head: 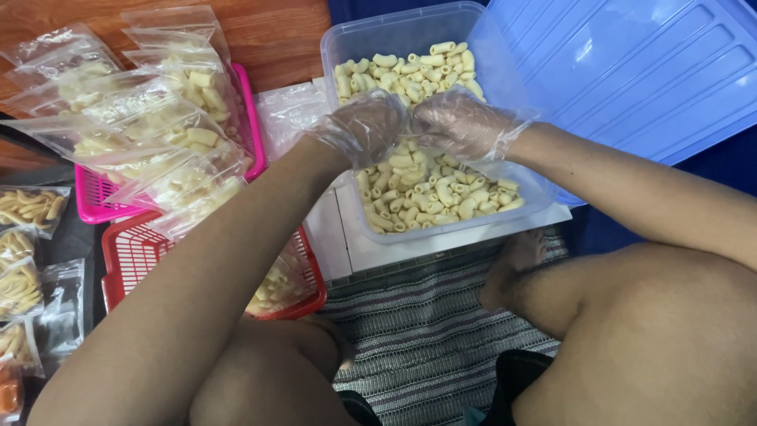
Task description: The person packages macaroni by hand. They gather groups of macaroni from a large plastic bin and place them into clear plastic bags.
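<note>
**Both gloved hands down in the pasta tub**

The person sits on the floor with a clear plastic tub (505, 185) of pale, short curved pasta pieces (430, 189) in front of the knees. Both hands wear thin see-through gloves and meet over the middle of the tub. The left hand (364, 126) is curled downward, fingers bent in a loose scoop that touches the top of the pile. The right hand (461, 122) sits just beside it, fingers bunched and pointing toward the left one. I honestly can't tell if either has pieces gripped, since the crinkly gloves hide the fingertips.

The tub rests on a white board (347, 244) over a striped grey mat (426, 331). A light blue lid (631, 71) leans behind it on the right.

Off to the left, a heap of small clear zip bags (158, 118) already filled with the same stuff lies across a pink basket (95, 201), with a red basket (134, 252) just below it. More filled bags (27, 209) lie flat at the far left edge.

My take on doing this bit well: keep the scooping shallow and gentle, because these look brittle and would likely snap if squeezed. Cupping both hands together like this seems smart, as it should lift a steady portion without spilling over the tub wall. Keeping the hands low over the tub also helps.
</note>
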